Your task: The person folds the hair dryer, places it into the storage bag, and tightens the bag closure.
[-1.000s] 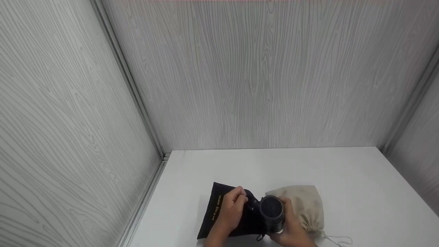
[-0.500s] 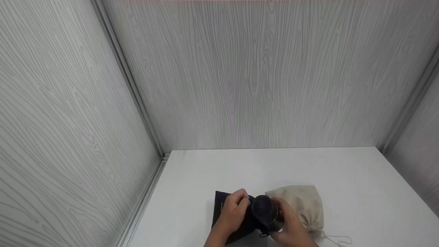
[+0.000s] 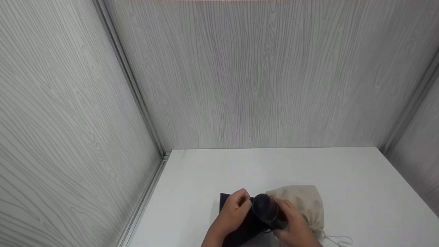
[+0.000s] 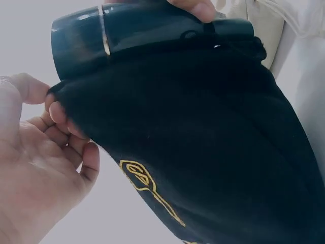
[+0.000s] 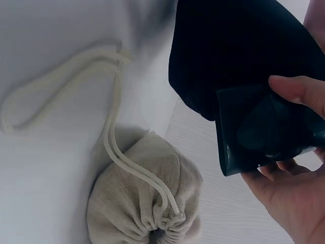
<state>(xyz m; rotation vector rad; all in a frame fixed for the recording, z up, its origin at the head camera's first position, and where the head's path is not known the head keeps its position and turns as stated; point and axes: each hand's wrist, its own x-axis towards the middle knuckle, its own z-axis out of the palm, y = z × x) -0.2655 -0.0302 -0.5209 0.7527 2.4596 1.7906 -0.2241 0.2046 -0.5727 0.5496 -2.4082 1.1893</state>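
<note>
A dark, glossy hair dryer [image 3: 265, 207] is held up over the front of the table by my right hand [image 3: 293, 223]. In the right wrist view its thumb lies over the barrel and the fingers wrap beneath. A black cloth pouch [image 4: 183, 127] with gold print hangs down along the dryer, covering its lower part. My left hand [image 3: 231, 216] pinches the pouch's edge close to one end of the barrel, as the left wrist view shows. The dryer's handle is hidden by the pouch.
A beige drawstring bag [image 3: 305, 202] lies on the white table [image 3: 212, 168] just right of my right hand, its neck gathered. Its pale cord [image 5: 114, 127] trails in a loop. Wood-grain panels [image 3: 253, 75] wall in the table at the back and both sides.
The black pouch has been drawn rightward and toward me, more of it now behind my left hand. The hair dryer has tilted and shifted slightly left. The beige bag has stayed put.
</note>
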